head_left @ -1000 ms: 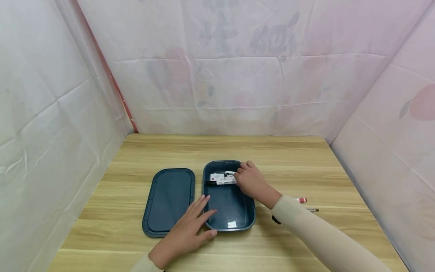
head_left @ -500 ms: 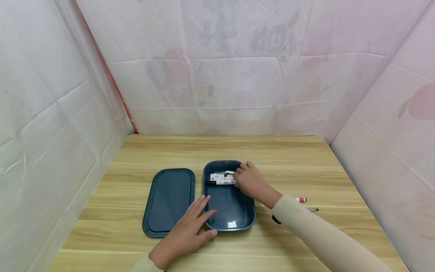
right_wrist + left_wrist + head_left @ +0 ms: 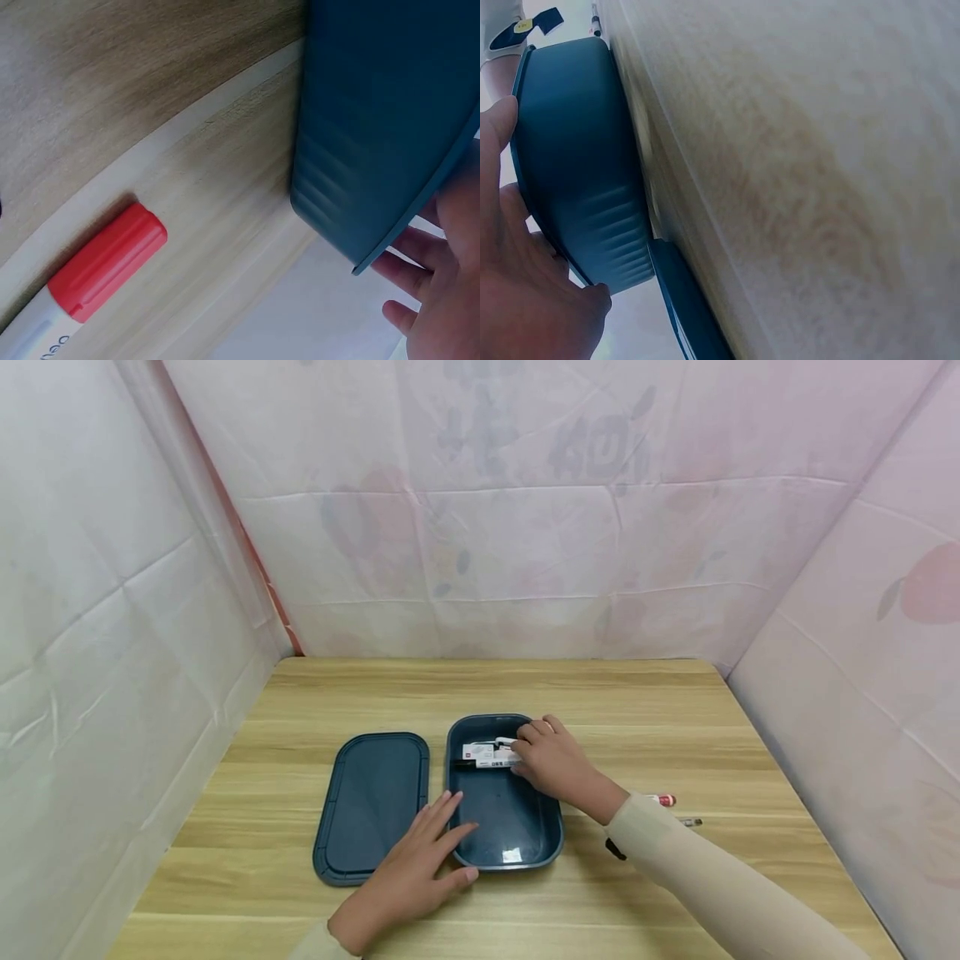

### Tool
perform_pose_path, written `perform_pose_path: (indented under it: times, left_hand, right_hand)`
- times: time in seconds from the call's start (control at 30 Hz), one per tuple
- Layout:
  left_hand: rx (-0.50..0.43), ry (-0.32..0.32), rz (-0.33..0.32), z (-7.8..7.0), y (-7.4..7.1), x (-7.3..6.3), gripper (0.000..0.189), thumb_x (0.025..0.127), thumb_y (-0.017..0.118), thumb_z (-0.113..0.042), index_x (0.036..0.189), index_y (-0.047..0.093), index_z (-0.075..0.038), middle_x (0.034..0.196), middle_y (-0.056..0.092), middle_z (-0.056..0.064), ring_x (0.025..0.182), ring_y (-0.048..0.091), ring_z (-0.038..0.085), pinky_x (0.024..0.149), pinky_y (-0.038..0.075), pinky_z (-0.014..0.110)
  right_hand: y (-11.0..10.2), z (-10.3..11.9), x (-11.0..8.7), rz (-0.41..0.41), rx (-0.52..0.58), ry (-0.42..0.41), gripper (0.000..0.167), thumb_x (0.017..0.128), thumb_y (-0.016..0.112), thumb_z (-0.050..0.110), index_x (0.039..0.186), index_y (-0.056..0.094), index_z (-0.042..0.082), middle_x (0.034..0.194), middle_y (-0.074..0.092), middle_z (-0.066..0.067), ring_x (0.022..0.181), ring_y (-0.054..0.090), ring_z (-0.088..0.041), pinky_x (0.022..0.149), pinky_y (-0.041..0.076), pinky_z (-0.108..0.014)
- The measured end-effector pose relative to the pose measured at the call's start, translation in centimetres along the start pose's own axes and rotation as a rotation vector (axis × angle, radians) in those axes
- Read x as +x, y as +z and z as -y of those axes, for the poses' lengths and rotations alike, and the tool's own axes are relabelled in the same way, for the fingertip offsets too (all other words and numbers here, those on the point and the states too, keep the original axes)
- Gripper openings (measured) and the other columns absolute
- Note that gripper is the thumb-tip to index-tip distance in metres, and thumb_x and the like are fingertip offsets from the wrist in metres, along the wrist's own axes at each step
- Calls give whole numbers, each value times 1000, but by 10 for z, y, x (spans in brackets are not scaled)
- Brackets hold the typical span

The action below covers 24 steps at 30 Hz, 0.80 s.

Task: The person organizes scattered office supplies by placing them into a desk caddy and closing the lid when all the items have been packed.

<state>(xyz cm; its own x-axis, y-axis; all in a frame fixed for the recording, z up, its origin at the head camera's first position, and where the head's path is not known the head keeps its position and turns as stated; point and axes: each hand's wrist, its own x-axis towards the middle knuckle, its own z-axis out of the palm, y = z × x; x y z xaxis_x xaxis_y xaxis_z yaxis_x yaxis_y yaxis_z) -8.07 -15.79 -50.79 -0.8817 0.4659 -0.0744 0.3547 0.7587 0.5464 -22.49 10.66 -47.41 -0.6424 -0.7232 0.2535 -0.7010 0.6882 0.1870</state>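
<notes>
A dark blue box stands open on the wooden table, its lid lying flat to its left. Labelled pens lie across the far end of the box. My right hand reaches into that end, fingers curled on the pens' right ends. My left hand rests flat, with straight fingers on the box's near-left rim. In the left wrist view, the box wall and lid edge are beside my palm. The right wrist view shows the box's outer wall.
A red-capped marker and a thin pen lie on the table right of the box, behind my right sleeve. White cloth walls close in the table on three sides.
My right hand has edged slightly left along the pens. The left hand, box and lid have stayed put.
</notes>
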Motion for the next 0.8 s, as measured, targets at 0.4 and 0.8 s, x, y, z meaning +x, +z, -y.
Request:
perform_pose_path:
  times: [0.4,0.8]
  left_hand:
    - [23,15,-14,2,-1,-2,62,97,50,-64,151,47,-33,171,7,-4,158,0,20,125,13,58]
    - [28,19,-20,0,1,0,61,98,50,-64,150,47,-33,171,8,-4,158,-1,18,127,8,56]
  right_hand:
    - [-6,-16,-13,21,223,118,51,99,65,39,138,60,7,153,43,-20,140,42,-37,119,33,-54]
    - [-3,-42,-54,41,341,197,63,97,67,37,148,49,5,158,33,-23,145,33,-40,118,33,-57]
